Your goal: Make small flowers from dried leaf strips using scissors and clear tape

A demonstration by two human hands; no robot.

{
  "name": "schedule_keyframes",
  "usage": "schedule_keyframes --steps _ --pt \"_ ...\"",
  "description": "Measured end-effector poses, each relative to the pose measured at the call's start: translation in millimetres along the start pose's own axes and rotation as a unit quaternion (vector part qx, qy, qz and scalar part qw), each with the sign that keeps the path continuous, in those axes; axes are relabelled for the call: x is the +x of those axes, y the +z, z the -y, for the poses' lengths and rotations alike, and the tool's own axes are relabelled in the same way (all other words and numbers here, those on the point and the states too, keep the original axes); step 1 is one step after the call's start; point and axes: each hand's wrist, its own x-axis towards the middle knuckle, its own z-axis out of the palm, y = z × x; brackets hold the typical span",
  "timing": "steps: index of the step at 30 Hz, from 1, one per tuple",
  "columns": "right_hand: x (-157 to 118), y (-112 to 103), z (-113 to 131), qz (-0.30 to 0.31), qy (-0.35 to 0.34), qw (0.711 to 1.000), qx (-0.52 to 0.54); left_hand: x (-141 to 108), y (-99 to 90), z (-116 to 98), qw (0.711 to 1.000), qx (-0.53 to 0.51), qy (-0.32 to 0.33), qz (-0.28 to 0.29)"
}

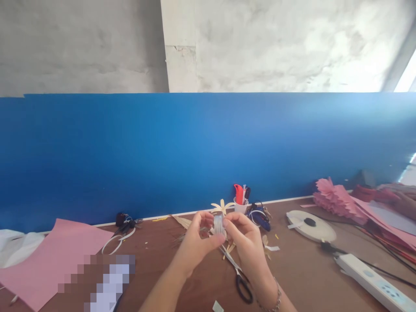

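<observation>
My left hand (199, 240) and my right hand (246, 238) meet above the middle of the brown table. Between their fingertips is a small, translucent whitish roll (219, 224) that looks like clear tape; both hands pinch it, and its finer detail is blurred. Just behind the fingers a cream paper flower (222, 205) shows its narrow petals. Scissors (243, 287) with black handles lie below my hands, their blades partly covered by my right hand. Cream strips (182, 221) stick out beyond my left hand.
A white cup (240, 206) holds a red tool and pens by the blue partition (195, 147). Pink paper (61, 255) lies left, pink pleated paper (338, 201) right. A white disc (312, 229) and a power strip (373, 279) with cables are at right.
</observation>
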Motion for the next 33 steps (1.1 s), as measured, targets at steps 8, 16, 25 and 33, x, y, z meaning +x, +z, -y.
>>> schedule_keyframes --steps 8,16,25,33 --pt "5 -3 3 0.019 0.031 0.999 0.023 -5 12.4 8 0.999 0.008 0.027 -0.026" --pt "8 -1 -5 -0.027 0.023 0.999 0.010 -2 -3.1 5 0.966 0.179 0.168 -0.082" --pt "29 -30 -1 -0.074 0.004 0.996 -0.052 6 -4.5 8 0.986 0.033 0.119 -0.112" --pt "22 -29 10 0.053 0.066 0.996 -0.015 20 12.9 28 0.997 0.013 0.074 -0.015"
